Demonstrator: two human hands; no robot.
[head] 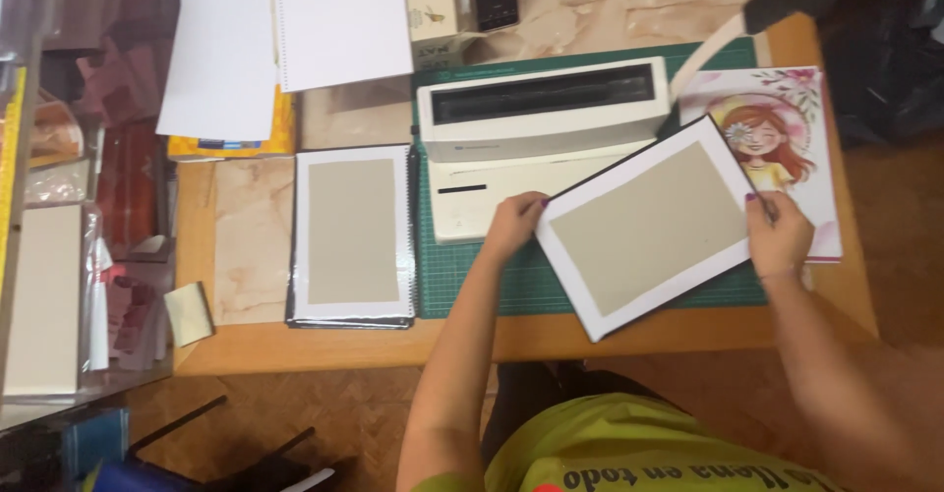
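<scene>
**Cover board held tilted above the desk**

One rectangular cover board: grey-brown card face, white border, dark edge along the outer sides. Flat, undamaged as far as the view allows. Skewed, upper right corner raised toward the far side. Left hand grips one short edge, right hand the opposite.
</scene>
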